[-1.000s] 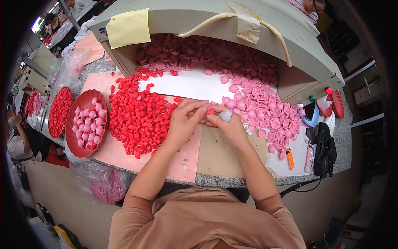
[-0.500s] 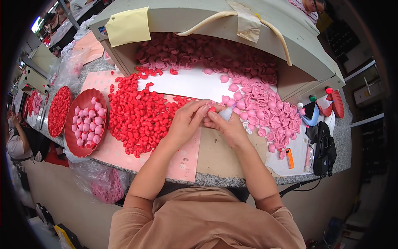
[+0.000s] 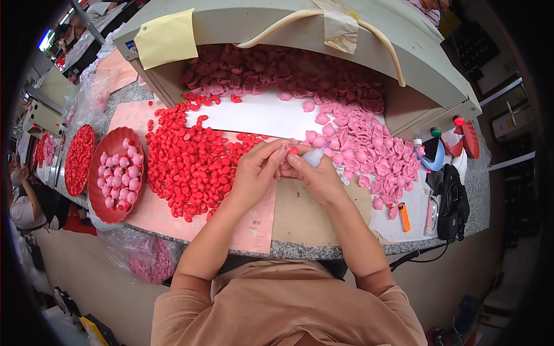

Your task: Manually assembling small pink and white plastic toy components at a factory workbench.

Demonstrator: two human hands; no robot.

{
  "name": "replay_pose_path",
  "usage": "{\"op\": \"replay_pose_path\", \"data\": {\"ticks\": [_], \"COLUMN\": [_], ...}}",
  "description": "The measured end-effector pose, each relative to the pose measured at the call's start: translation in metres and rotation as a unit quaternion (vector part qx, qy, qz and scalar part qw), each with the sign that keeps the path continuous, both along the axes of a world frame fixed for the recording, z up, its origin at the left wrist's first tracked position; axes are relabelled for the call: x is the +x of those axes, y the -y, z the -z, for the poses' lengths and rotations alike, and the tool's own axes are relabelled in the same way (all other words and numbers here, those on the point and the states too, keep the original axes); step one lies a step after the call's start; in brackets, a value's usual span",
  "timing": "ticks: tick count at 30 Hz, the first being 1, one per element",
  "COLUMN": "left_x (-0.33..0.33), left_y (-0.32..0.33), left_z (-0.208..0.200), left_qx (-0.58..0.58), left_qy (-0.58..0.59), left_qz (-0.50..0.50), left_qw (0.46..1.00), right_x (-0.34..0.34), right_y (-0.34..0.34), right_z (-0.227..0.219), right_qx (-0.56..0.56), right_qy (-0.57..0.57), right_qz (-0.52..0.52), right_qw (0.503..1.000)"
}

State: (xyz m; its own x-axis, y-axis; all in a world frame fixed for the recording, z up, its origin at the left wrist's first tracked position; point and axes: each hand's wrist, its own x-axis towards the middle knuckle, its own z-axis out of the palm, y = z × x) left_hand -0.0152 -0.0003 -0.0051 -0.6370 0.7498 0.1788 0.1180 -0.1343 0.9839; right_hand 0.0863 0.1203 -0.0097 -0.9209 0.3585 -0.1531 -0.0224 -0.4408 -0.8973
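My left hand (image 3: 257, 172) and my right hand (image 3: 319, 180) meet over the middle of the table, fingers closed. A small red piece (image 3: 292, 150) is pinched between them. The left fingertips hold a small pink piece, mostly hidden by the fingers. Tucked in my right hand is a whitish squeeze bottle (image 3: 313, 157), its thin purple tip pointing away to the right. Left of my hands spreads a heap of glossy red pieces (image 3: 190, 167). A heap of pink rounded and petal-like pieces (image 3: 369, 144) lies to the right.
A grey metal housing (image 3: 277, 23) arches over more pink pieces. At left stand a red scalloped bowl (image 3: 115, 215) with pink-and-red balls and another dish of red pieces (image 3: 79, 161). An orange lighter-like item (image 3: 404, 217) and a black bag (image 3: 452, 207) lie at right.
My hands stay together with nearly the same hold. The view has shifted slightly; I cannot make out any change in the pieces held.
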Motion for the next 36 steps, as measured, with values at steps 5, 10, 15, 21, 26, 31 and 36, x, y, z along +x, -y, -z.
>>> {"op": "replay_pose_path", "data": {"ticks": [5,10,15,21,26,31,36], "left_x": [-0.001,0.000,0.004,0.002,0.004,0.000,0.001], "left_y": [-0.001,0.002,-0.003,0.005,0.003,0.002,0.009], "left_z": [0.000,-0.001,-0.001,-0.008,-0.004,0.004,-0.001], "left_qx": [0.007,-0.012,0.011,-0.006,0.012,-0.004,-0.002], "left_qy": [0.012,-0.075,0.115,0.036,0.030,0.139,0.173], "left_qz": [-0.012,-0.046,0.051,0.053,0.049,0.099,0.140], "left_qw": [1.000,0.996,0.992,0.998,0.998,0.985,0.975], "right_x": [-0.001,-0.006,0.003,0.000,-0.003,0.000,-0.001], "right_y": [0.001,0.009,-0.002,0.001,0.004,0.014,0.017], "right_z": [-0.001,0.002,-0.002,0.000,-0.001,0.001,-0.010], "right_qx": [-0.075,0.024,-0.007,0.008,-0.009,0.036,-0.011], "right_qy": [-0.003,0.010,0.027,0.029,0.010,0.008,0.000], "right_qz": [-0.019,0.014,-0.027,-0.013,-0.027,0.031,0.038], "right_qw": [0.997,1.000,0.999,0.999,1.000,0.999,0.999]}}
